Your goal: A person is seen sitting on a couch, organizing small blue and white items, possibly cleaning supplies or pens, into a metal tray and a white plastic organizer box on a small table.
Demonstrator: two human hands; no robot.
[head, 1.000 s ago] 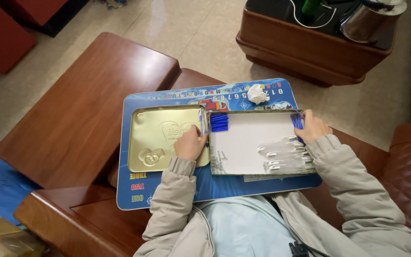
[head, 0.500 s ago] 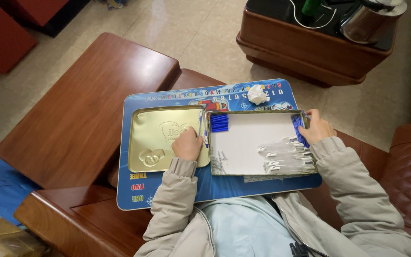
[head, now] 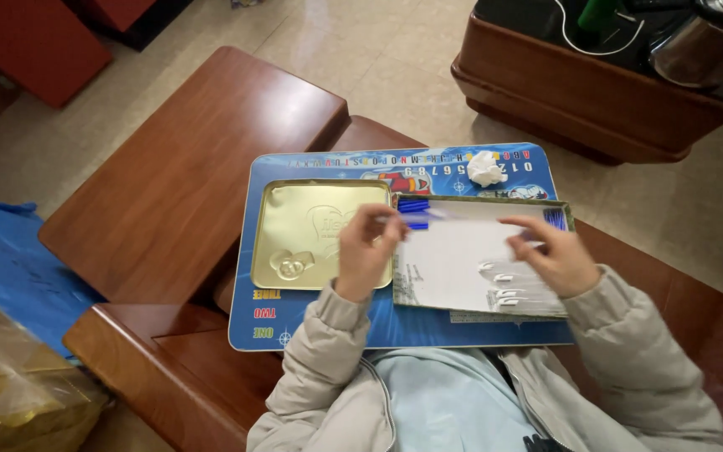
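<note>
A blue printed lap board (head: 311, 331) rests across my knees. On it lie a gold tin lid (head: 307, 238) and, to its right, a shallow tin (head: 495, 314) lined with white paper. My left hand (head: 366, 255) hovers at the seam between lid and tin, pinching a thin blue stick (head: 418, 218) that looks blurred. More blue sticks (head: 412, 203) lie in the tin's top left corner, and others (head: 556, 218) in its top right corner. My right hand (head: 552, 255) floats over the tin's right half with fingers spread, holding nothing.
A crumpled white tissue (head: 485, 167) sits on the board's far edge. A wooden side table (head: 177, 176) stands to the left, and a wooden tray with a kettle (head: 596, 109) on the floor ahead. Blue cloth (head: 10, 268) and a plastic bag (head: 10, 393) lie at the left.
My left hand has shifted right from the gold lid and lifted a blue stick. My right hand has left the tin's right corner and come inward over the paper.
</note>
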